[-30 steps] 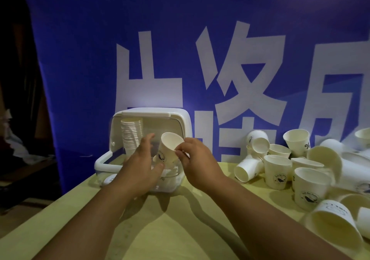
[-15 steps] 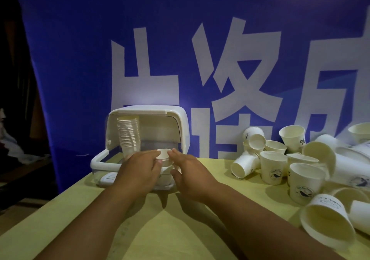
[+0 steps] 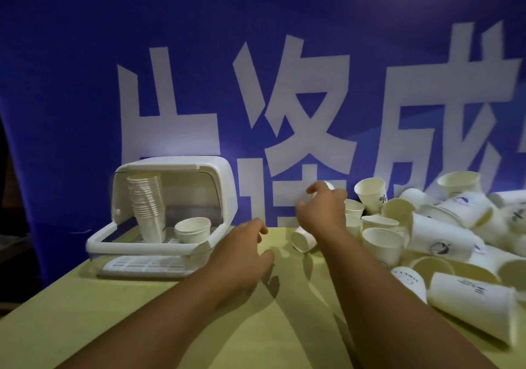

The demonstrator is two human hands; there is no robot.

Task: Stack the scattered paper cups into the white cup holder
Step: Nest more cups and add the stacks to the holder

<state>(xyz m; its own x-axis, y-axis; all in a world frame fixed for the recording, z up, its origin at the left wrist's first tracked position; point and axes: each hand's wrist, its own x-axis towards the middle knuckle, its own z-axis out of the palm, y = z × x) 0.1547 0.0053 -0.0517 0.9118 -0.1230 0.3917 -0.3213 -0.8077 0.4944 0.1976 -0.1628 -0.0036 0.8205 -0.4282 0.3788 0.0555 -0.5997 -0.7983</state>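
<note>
Here: one cup holder; one tall stack, one short stack inside.

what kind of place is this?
Likely an event or promo stand: a large blue banner with big white characters hangs behind a yellow-green table holding a heap of white paper cups and a white plastic cup holder.

Cup now in holder; R hand moved over to pile.

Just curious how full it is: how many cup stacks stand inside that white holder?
2: a tall stack at the left, a short stack right of it. None looks hidden.
</note>
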